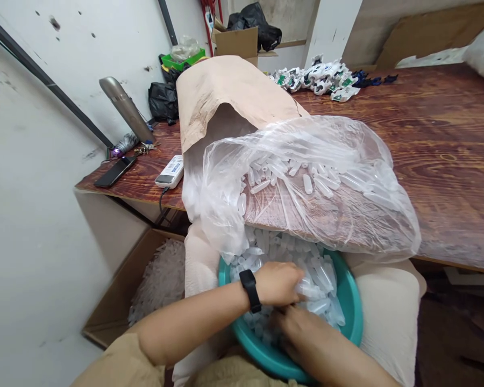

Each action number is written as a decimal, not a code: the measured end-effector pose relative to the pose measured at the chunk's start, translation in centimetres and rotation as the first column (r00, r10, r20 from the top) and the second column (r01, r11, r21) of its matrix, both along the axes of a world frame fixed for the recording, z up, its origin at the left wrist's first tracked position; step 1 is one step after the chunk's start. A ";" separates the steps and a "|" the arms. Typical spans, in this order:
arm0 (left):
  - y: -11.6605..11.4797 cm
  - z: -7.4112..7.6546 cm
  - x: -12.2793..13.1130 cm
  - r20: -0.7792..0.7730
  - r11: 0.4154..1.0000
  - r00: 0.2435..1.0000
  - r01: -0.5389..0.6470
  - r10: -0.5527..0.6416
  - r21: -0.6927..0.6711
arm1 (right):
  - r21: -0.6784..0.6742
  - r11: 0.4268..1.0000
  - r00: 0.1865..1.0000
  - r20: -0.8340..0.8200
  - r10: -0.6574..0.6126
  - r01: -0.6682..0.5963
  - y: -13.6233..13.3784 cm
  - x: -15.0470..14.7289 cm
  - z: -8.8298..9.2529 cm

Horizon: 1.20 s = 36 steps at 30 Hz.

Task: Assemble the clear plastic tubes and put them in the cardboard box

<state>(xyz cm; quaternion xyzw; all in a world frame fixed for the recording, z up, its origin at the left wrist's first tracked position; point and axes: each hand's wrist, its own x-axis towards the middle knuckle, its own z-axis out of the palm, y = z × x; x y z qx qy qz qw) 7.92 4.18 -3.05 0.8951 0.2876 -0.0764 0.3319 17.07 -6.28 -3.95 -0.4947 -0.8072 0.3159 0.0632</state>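
A teal basin (357, 328) rests on my lap, filled with small translucent plastic tubes (322, 271). My left hand (280, 283), with a black band on its wrist, is over the middle of the basin. Its fingers are curled closed, and tubes stick out past them to the right. Just below it, my right hand (306, 333) reaches down among the tubes. The fingers of that hand are smeared by motion and partly hidden, so their hold does not show.
A clear plastic bag (347, 215) with more tubes spills from a paper sack (234, 80) on the wooden table (447, 129). Left of it are a phone (116, 171) and a white device (171, 171). A carton (105, 306) stands below left; white parts (322, 78) lie behind.
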 end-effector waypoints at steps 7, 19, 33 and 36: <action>0.1 2.9 -3.4 0.201 0.929 0.932 -0.241 0.302 -0.280 | -0.120 0.992 0.990 0.124 0.063 -0.048 -0.9 1.7 0.8; -2.1 3.1 -7.4 0.132 0.264 0.518 -0.190 0.845 -0.946 | -0.387 0.921 0.997 0.029 0.067 -0.051 0.8 3.3 4.2; -4.2 3.5 -6.8 0.031 0.061 0.218 -0.134 0.975 -0.989 | -0.506 0.721 0.422 -0.588 -0.690 0.474 0.6 2.7 0.6; -4.9 3.5 -6.3 0.059 0.078 0.131 -0.147 0.990 -0.986 | -0.675 0.547 0.142 -0.559 -0.817 0.495 -0.4 2.4 -0.3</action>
